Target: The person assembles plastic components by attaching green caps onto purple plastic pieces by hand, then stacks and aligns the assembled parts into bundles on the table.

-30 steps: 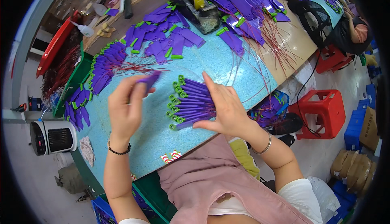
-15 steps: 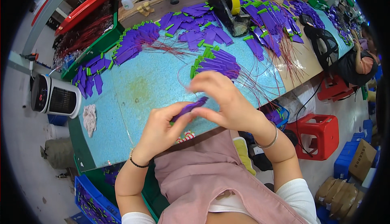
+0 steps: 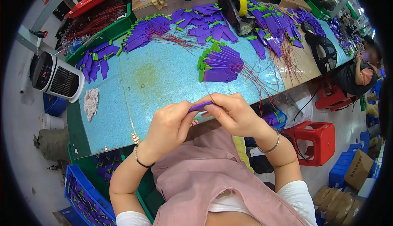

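Note:
Close to the table's near edge, both my hands pinch one flat purple piece (image 3: 200,106). My left hand (image 3: 168,124) is closed on one end, and my right hand (image 3: 234,113) grips the other with thumb and fingers. A thin wire rises just above the fingertips. Most of the piece is hidden by my fingers. Beyond my hands lies a fanned stack of purple pieces (image 3: 223,64) with green ends, their red wires (image 3: 260,82) trailing to the right.
More purple pieces (image 3: 143,31) lie along the far side. A green bin (image 3: 104,33) of red wires stands far left, near a white heater (image 3: 61,76) and a crumpled cloth (image 3: 91,104). A tape dispenser (image 3: 239,4) is at the back. Right are a red stool (image 3: 313,142) and another person (image 3: 360,76).
My right hand has come down from above the piece and now grips it together with my left. The view has shifted slightly.

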### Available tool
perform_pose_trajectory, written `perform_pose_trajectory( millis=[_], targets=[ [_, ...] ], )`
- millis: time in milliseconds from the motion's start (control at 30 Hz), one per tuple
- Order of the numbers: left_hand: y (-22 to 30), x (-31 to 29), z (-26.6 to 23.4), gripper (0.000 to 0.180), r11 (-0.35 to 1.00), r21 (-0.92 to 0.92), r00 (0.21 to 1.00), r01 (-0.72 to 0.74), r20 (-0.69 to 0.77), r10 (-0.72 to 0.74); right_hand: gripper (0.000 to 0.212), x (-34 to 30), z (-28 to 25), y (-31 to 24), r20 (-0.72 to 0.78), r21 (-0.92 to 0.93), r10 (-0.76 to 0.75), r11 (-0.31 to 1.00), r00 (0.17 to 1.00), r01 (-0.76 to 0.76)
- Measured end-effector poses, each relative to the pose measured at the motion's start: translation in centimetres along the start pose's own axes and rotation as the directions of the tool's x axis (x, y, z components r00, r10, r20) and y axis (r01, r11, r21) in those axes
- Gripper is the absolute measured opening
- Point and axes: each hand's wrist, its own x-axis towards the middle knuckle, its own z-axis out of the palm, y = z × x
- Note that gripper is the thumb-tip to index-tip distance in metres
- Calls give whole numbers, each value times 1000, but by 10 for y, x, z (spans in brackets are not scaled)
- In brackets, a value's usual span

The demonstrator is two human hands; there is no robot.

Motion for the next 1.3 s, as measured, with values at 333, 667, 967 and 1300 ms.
perform_pose_trajectory(
  millis=[333, 667, 967, 1300],
  targets=[
    [-2, -17, 7, 11, 977, -113, 984, 179, 47, -174, 11, -8, 0, 2, -6, -72, -100, 992, 995, 99],
    [5, -8, 4, 10, 947, -215, 971, 240, 60, -232, 14, -12, 14, -1, -86, 55, 62, 997, 994, -57],
    [-8, -19, 11, 11, 918, -260, 954, 298, 106, -280, 14, -15, 14, 8, -77, 151, 84, 986, 993, -72],
    [2, -19, 53, 15, 795, -593, 914, 132, -238, -329, 23, -30, 37, 8, -261, 657, 350, 747, 900, -100]
  ],
)
